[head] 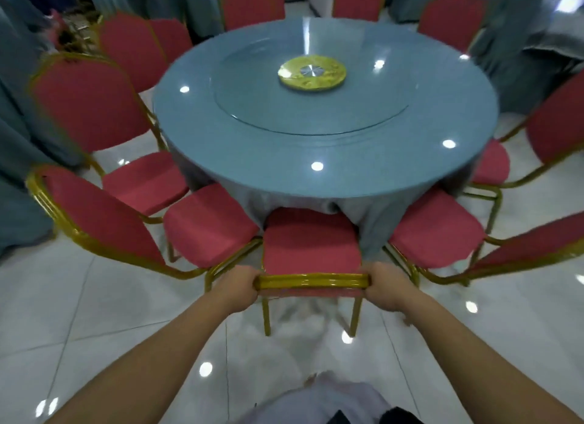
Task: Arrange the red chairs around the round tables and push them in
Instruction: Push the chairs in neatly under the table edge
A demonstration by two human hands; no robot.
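Left hand [243,286] and right hand [384,286] each grip one end of the gold top rail of the red chair [311,240], at 6 o'clock of the round tabletop [325,171]. The two-corner hold likely keeps it square. Seat front touches the cloth. The 7 o'clock chair [208,221] and 5 o'clock chair [436,231] flank closely.

The near chair [311,243] is hemmed in on both sides. The left chair [208,224] has its gold frame just beside the left hand [240,286], and the right chair [436,231] has its frame just beside the right hand [384,286], so only narrow wedges of floor [110,313] show between the seats. Ahead, the hanging cloth [369,221] of the round surface [347,164] meets the seat's front. Nearer than the chair's back, the tiled floor lies open. The far chairs [249,6] ring the far rim.
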